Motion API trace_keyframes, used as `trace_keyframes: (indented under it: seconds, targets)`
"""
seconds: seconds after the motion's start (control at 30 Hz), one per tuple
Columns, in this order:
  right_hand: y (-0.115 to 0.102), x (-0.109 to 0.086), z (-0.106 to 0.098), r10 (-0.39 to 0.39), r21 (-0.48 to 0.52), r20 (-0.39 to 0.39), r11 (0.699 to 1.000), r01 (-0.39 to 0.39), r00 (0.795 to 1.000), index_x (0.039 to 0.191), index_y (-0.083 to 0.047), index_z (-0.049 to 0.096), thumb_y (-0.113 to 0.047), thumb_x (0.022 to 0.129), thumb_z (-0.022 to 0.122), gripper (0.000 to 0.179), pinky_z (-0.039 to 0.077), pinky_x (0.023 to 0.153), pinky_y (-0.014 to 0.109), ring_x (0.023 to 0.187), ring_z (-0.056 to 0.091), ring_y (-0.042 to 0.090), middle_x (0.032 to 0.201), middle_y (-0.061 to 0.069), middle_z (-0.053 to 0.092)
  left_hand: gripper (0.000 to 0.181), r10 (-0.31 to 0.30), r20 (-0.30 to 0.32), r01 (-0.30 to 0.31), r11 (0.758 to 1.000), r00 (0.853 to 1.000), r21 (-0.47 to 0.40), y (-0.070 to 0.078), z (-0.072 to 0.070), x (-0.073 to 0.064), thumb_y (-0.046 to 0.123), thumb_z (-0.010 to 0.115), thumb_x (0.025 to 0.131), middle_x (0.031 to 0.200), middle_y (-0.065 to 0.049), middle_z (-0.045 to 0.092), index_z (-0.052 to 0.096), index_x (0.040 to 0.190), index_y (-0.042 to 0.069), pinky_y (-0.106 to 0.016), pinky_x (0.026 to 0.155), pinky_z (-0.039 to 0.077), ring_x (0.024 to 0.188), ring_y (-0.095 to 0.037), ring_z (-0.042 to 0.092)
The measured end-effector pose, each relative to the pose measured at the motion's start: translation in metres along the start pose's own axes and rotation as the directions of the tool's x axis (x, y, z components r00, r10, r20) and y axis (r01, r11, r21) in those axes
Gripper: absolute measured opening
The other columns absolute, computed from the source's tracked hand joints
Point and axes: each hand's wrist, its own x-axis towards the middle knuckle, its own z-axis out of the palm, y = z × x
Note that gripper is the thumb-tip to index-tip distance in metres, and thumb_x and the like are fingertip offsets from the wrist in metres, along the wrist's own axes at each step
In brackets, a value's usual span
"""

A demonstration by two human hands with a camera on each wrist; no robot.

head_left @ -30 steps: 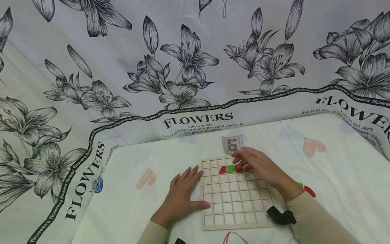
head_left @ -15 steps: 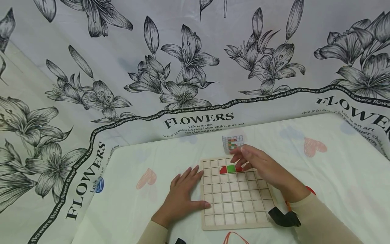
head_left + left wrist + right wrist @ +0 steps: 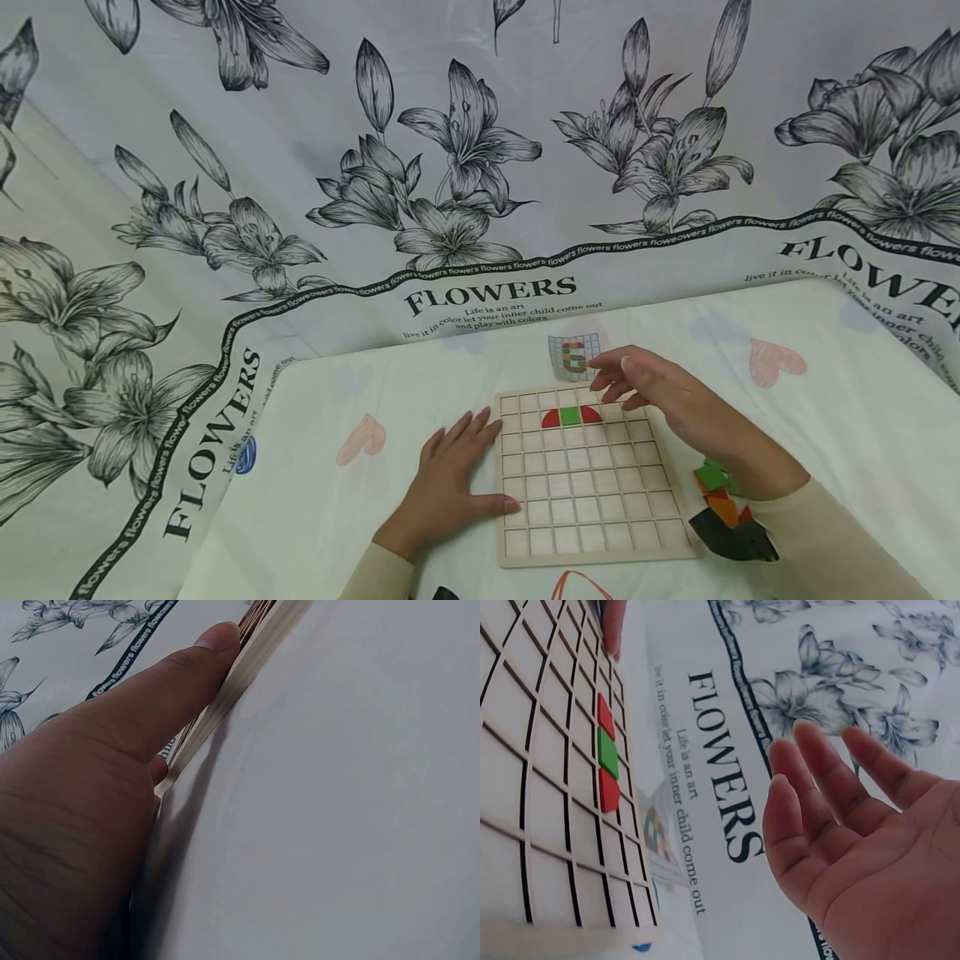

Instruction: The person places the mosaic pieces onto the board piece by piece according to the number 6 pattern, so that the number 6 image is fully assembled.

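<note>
A wooden grid board lies on the white cloth. In its second row sit a red quarter-round tile, a green square tile and another red quarter-round tile, side by side. My left hand rests along the board's left edge, fingers spread, its thumb on the rim; the left wrist view shows the thumb against that edge. Above the board's upper right my right hand hovers with loosely bent fingers. In the right wrist view its palm and fingers hold nothing.
Behind the board lies a small paper printed with a coloured grid pattern. Several green, orange and red tiles are piled right of the board, partly hidden by the right wrist's black strap. An orange-red loop shows at the front.
My right hand has let go of the right-hand red tile and moved up and to the right, uncovering it and the tile pile. My left hand stays in place.
</note>
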Motion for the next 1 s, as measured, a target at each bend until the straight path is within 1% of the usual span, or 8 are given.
trace_keyframes:
  seconds: [0.1,0.27,0.37,0.53,0.63,0.73,0.87,1.0]
  targets:
    - [-0.001,-0.005,-0.008,0.0,-0.007,-0.002,1.0,0.0,1.0,0.148,0.001,0.057,-0.025,0.12,0.034,0.045,0.056,0.095,0.037,0.116,0.066,0.038,0.132,0.014,0.064,0.112,0.001,0.0,-0.001,1.0,1.0,0.0,-0.001,0.001,0.001,0.09,0.07,0.08,0.177,0.013,0.024,0.042,0.17,0.029,-0.056,0.127,0.006,0.164,-0.015,0.013]
    - [0.0,-0.014,-0.02,0.008,-0.031,0.001,0.999,-0.008,1.0,0.148,-0.002,0.058,-0.023,0.12,0.032,0.044,0.055,0.096,0.035,0.117,0.065,0.034,0.134,0.014,0.064,0.113,0.002,-0.003,-0.002,1.0,1.0,0.007,-0.002,0.001,0.001,0.09,0.069,0.08,0.177,0.013,0.024,0.042,0.17,0.03,-0.056,0.127,0.006,0.164,-0.014,0.013]
    - [0.003,-0.02,-0.026,0.016,-0.051,-0.002,0.999,-0.016,1.0,0.148,-0.003,0.058,-0.022,0.12,0.032,0.043,0.054,0.096,0.033,0.117,0.064,0.031,0.134,0.012,0.064,0.112,0.002,-0.004,-0.002,1.0,1.0,0.005,-0.003,0.001,0.001,0.09,0.069,0.08,0.177,0.013,0.025,0.042,0.17,0.03,-0.056,0.127,0.006,0.164,-0.014,0.013]
    - [0.011,-0.03,-0.035,0.031,-0.086,0.0,0.996,-0.031,1.0,0.149,-0.005,0.058,-0.02,0.119,0.033,0.042,0.055,0.095,0.035,0.118,0.064,0.03,0.132,0.011,0.063,0.113,0.0,-0.005,0.0,1.0,1.0,0.005,-0.002,0.002,0.001,0.09,0.07,0.079,0.177,0.013,0.025,0.042,0.17,0.03,-0.056,0.127,0.007,0.164,-0.015,0.014]
    - [0.016,-0.038,-0.04,0.046,-0.105,0.001,0.993,-0.046,0.999,0.15,-0.005,0.057,-0.019,0.119,0.033,0.041,0.054,0.095,0.034,0.119,0.065,0.029,0.133,0.012,0.063,0.112,-0.002,-0.004,0.002,1.0,1.0,0.006,-0.002,0.002,0.001,0.09,0.07,0.079,0.177,0.013,0.025,0.042,0.17,0.03,-0.058,0.127,0.008,0.164,-0.015,0.014]
    - [0.021,-0.046,-0.045,0.077,-0.13,-0.01,0.988,-0.078,0.997,0.149,-0.005,0.057,-0.019,0.119,0.034,0.04,0.054,0.095,0.033,0.118,0.065,0.028,0.133,0.01,0.063,0.112,-0.004,-0.003,0.004,1.0,1.0,0.0,-0.002,0.002,0.001,0.089,0.071,0.079,0.177,0.014,0.025,0.042,0.17,0.03,-0.058,0.127,0.008,0.164,-0.015,0.014]
    - [0.028,-0.055,-0.05,0.151,-0.169,-0.023,0.974,-0.153,0.988,0.149,-0.006,0.058,-0.022,0.119,0.036,0.04,0.054,0.095,0.032,0.119,0.064,0.025,0.133,0.008,0.065,0.112,-0.002,-0.001,0.002,1.0,1.0,-0.002,-0.002,0.002,0.001,0.09,0.07,0.079,0.177,0.014,0.024,0.042,0.17,0.03,-0.058,0.127,0.008,0.164,-0.014,0.013]
    - [0.039,-0.064,-0.054,0.202,-0.172,-0.018,0.964,-0.202,0.979,0.152,-0.004,0.055,-0.024,0.119,0.038,0.042,0.053,0.097,0.029,0.121,0.063,0.022,0.133,0.009,0.064,0.112,-0.002,-0.001,0.002,1.0,1.0,0.005,-0.002,0.002,0.001,0.091,0.069,0.079,0.177,0.015,0.024,0.041,0.171,0.031,-0.058,0.127,0.008,0.164,-0.014,0.013]
